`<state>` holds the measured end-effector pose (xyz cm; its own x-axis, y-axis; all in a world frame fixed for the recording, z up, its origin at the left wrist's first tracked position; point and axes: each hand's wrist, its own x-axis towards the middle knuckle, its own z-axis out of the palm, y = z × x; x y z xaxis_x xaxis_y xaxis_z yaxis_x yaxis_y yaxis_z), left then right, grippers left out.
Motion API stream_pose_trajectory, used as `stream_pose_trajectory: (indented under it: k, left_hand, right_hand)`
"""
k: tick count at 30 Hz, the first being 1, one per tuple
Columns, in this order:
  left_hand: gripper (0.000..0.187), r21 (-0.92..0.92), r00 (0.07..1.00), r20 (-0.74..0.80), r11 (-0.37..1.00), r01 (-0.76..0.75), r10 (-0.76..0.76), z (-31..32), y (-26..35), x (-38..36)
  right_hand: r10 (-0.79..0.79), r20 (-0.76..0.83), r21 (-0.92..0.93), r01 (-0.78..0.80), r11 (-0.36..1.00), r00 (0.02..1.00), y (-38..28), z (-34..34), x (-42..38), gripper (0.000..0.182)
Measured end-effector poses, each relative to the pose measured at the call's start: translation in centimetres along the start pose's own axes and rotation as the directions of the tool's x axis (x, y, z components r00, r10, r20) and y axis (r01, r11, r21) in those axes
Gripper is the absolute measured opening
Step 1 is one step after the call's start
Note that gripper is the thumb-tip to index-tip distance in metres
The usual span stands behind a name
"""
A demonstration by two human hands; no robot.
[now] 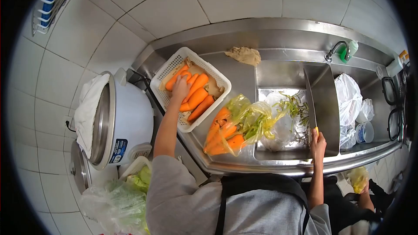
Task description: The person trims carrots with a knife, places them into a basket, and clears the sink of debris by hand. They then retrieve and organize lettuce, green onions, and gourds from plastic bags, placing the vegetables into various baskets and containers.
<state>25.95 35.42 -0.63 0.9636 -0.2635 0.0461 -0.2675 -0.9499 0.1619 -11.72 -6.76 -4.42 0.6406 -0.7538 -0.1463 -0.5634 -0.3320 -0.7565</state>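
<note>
Two bare hands worked at a steel sink counter point(244, 82). Nearest, the right hand point(318, 141) rested at the sink's front edge, closed around what seemed a yellow-handled peeler, too small to be sure. Between the hands, a plastic bag of carrots point(228, 132) lay open. Farther off, the left hand point(180, 89) pressed on peeled carrots point(196, 98) inside a white basket point(174, 63), seemingly placing one. Next, another carrot needs lifting from the bag.

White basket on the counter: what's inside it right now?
The white basket holds several peeled carrots lying on brown paper. The left hand rests on them, covering part of the pile; the basket's bottom beneath the paper is hidden.
</note>
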Motion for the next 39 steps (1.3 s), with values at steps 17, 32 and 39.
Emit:
stream_pose_trajectory:
  k: [17, 32, 39]
  left_hand:
    - [0.076, 0.047, 0.984, 0.174, 0.998, -0.05, 0.042, 3.5, 3.6, 3.5]
    - [0.067, 0.081, 0.985, 0.173, 0.996, -0.024, 0.01, 2.7, 4.2, 3.2]
    - [0.047, -0.339, 0.938, -0.346, 0.927, -0.157, 0.032, -2.6, 0.4, 3.5]
  right_hand:
    - [0.019, 0.057, 0.034, -0.021, 0.999, 0.998, -1.8, 0.8, -0.1, 0.048]
    - [-0.024, 0.037, -0.026, 0.025, 0.999, 0.999, -0.5, 0.3, -0.2, 0.045]
    - [0.042, 0.027, 0.072, -0.044, 0.996, 0.999, -0.8, -0.1, -0.2, 0.047]
